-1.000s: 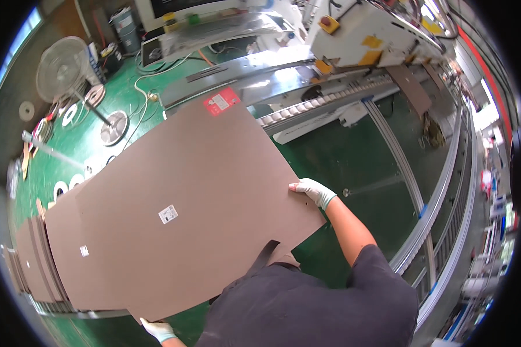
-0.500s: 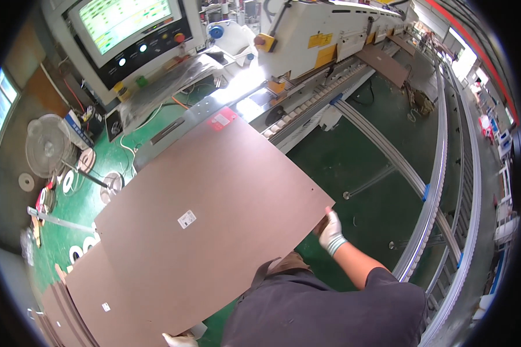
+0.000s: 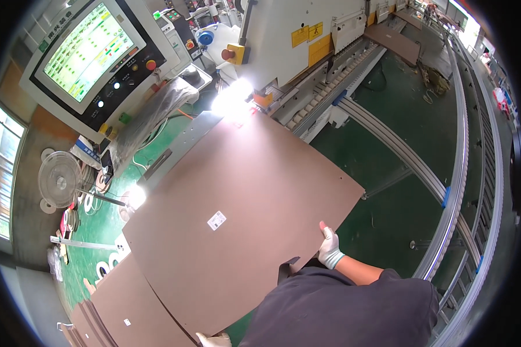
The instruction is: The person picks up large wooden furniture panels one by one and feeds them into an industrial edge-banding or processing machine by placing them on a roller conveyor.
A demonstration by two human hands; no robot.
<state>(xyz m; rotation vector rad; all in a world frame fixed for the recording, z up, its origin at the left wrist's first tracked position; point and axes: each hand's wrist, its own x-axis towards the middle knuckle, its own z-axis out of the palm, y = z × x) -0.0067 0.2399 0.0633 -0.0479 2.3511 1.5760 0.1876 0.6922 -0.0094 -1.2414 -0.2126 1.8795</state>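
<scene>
A large brown flat panel [image 3: 260,191] with a small white label [image 3: 216,220] lies in front of me. Its far corner reaches the metal table of a machine, under a bright lamp glare. My right hand [image 3: 330,247], in a pale glove with the fingertips bare, grips the panel's near right edge, thumb on top and fingers hidden below. My gloved left hand [image 3: 214,340] holds the near left corner, partly cut off by the frame's lower edge. Beneath and to the left lies another brown panel [image 3: 127,289] with its own label; a dark gap separates the two.
A control console [image 3: 87,63] with a lit screen stands far left. The white machine [image 3: 307,34] with its roller track [image 3: 341,75] runs off to the far right. Curved metal rails [image 3: 411,150] lie to my right. A fan [image 3: 61,179] stands at left beside rolls of edging.
The upper panel has shifted right relative to the panel beneath, opening a gap between them. My right hand has moved nearer to me along its edge. My view has shifted too.
</scene>
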